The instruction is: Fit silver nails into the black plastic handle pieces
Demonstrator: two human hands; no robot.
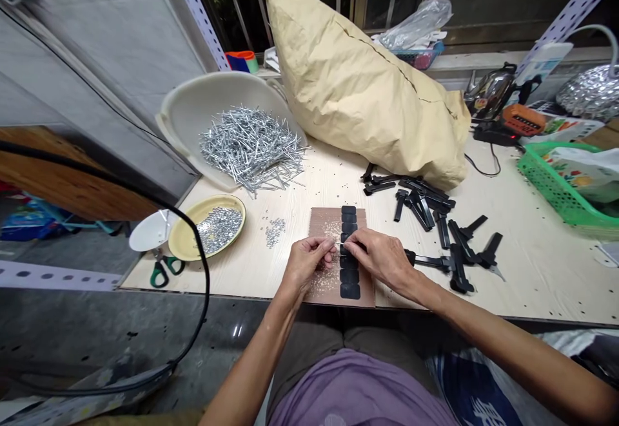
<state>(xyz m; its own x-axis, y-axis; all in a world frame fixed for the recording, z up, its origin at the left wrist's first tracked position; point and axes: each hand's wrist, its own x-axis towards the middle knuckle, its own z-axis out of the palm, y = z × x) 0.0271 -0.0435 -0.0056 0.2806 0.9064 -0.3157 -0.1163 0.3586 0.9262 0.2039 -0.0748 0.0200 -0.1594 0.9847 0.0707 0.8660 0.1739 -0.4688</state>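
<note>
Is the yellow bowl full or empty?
Partly full: shiny bits lie inside the yellow bowl, but bare yellow shows beside them.

Under the left hand [313,260] and right hand [383,255] lies a board [324,215] bearing a strip [349,276]. Left of the grip: rings [275,231], then a bowl [182,245]; beyond these, a basin [181,107] of pins [251,145]. Right: loose parts [457,267], then a basket [554,186]. Behind: a sack [367,97].
</note>
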